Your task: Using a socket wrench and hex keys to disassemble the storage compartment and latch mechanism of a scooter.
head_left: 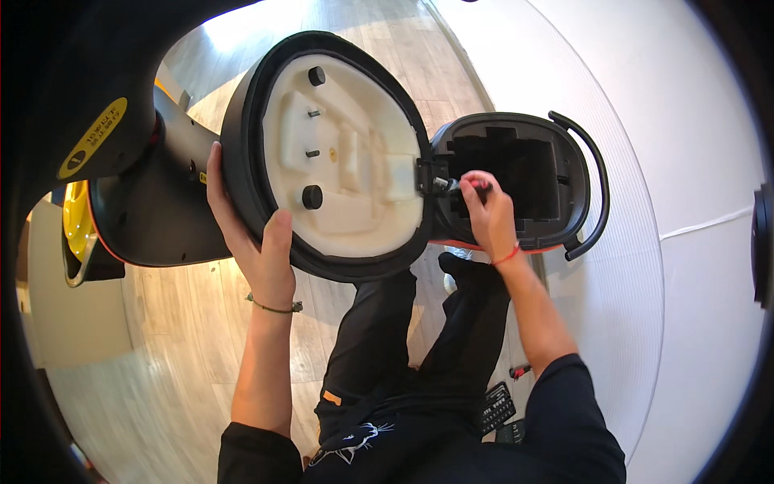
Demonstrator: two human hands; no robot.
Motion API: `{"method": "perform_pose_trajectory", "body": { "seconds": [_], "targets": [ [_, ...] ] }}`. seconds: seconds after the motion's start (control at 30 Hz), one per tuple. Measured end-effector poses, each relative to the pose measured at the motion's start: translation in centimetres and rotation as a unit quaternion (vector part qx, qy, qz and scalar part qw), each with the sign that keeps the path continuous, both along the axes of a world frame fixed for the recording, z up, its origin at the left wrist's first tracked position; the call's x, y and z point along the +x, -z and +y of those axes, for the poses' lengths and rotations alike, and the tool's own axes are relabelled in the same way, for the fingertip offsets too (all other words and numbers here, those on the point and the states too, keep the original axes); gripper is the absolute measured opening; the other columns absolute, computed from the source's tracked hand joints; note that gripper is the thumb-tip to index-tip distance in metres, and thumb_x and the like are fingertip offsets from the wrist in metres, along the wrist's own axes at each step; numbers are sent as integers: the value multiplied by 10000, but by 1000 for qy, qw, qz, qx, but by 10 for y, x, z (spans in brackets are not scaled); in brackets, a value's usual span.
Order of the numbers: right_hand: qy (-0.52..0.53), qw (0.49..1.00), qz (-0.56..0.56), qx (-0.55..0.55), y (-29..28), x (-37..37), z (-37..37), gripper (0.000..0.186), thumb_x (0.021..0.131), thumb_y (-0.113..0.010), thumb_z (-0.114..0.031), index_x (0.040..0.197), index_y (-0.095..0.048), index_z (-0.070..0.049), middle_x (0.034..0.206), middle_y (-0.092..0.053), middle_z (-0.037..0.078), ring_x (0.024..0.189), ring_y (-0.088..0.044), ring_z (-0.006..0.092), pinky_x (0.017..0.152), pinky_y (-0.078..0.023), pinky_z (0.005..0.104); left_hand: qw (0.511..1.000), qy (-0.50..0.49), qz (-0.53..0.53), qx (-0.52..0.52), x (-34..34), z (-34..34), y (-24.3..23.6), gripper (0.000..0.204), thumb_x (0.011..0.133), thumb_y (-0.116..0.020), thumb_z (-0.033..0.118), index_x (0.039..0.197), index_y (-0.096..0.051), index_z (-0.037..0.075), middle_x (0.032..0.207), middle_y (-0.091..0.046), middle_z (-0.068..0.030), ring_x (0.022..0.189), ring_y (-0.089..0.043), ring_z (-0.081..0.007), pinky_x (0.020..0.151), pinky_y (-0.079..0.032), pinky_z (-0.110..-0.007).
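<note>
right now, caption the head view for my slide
Left hand grips the upturned black seat; right hand holds a small tool at its hinge.

The compartment (528, 181) is open from above, blocked leftward by the upturned seat (332, 161), rightward by the rail (605, 181).

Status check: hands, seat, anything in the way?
Left hand clasping seat by its rim. Right hand gripping tool at hinge. Seat tipped open, underside showing. Grip partly hides tool.
</note>
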State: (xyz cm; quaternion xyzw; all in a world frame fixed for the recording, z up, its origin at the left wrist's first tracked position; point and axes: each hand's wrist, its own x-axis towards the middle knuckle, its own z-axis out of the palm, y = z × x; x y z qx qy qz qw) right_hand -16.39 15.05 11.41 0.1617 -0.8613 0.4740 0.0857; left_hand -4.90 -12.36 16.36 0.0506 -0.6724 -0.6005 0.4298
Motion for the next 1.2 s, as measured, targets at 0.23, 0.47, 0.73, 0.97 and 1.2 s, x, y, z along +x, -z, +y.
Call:
{"method": "perform_pose_trajectory", "body": {
  "seconds": [0.23, 0.47, 0.73, 0.97, 1.2],
  "targets": [
    [-183, 954, -61, 228, -15, -96, -16, 413, 918, -583, -400, 877, -638, 7, 858, -663, 234, 876, -638, 395, 765, -496, 439, 1000, -4, -1, -1, 0, 0, 0, 934, 784, -674, 456, 1490, -274, -5, 1517, -318, -133, 1398, -306, -268, 1157, -214, -398],
    [-182, 913, -291, 220, -22, -134, -45, 394, 931, -580, -410, 867, -619, -22, 627, -517, 36, 478, -512, 130, 432, -446, 299, 1000, -8, -11, -8, 1, 0, -1, 958, 783, -678, 482, 1493, -259, -7, 1529, -301, -130, 1404, -300, -266, 1159, -214, -401],
    [-93, 907, -355, 205, -8, -145, -58, 429, 911, -576, -421, 884, -634, 4, 702, -598, 90, 524, -581, 158, 488, -524, 299, 1000, -7, -14, -2, -1, 1, -1, 970, 777, -679, 482, 1494, -251, -10, 1533, -297, -131, 1410, -291, -268, 1161, -209, -401],
    [-87, 930, -302, 193, -5, -132, -71, 471, 925, -550, -354, 915, -610, 114, 773, -689, 199, 606, -708, 243, 531, -568, 350, 1000, -12, -7, 0, -2, 2, -2, 970, 778, -683, 485, 1494, -253, -9, 1533, -297, -132, 1411, -289, -268, 1163, -205, -402],
    [-90, 947, -129, 282, 4, -113, -73, 381, 898, -601, -343, 918, -658, 34, 762, -681, 214, 699, -692, 305, 655, -548, 376, 1000, -4, -29, 2, 1, 3, -2, 910, 792, -660, 375, 1515, -223, 37, 1515, -315, -142, 1367, -376, -263, 1128, -315, -382]
  ]
}}
